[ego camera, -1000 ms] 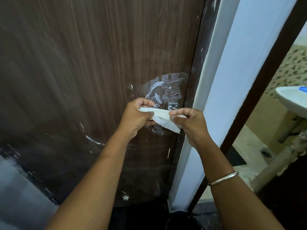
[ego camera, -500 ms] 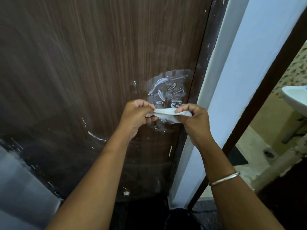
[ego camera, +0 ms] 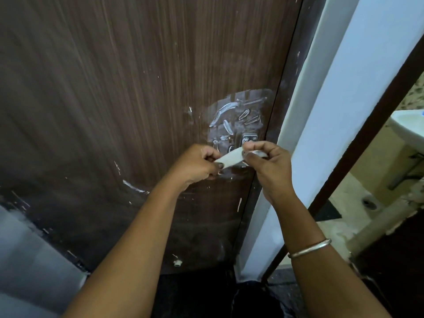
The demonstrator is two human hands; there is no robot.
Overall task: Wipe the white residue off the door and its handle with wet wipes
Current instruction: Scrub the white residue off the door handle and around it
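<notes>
One wipe (ego camera: pixel 230 158) narrower between two hands (ego camera: pixel 197 164) (ego camera: pixel 268 171)

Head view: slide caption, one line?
Left hand and right hand pinch a white wet wipe before the residue-smeared dark brown wooden door.

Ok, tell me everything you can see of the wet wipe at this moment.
The wet wipe is a white, thin, soft-looking sheet, gathered into a narrow band and pulled out between both hands. It slopes up slightly toward the right. The left hand pinches its left end, and the right hand grips its right end with a little of it bunched inside the curled fingers. It is in front of the door, just below the white residue. Whether it touches the door cannot be told.
</notes>
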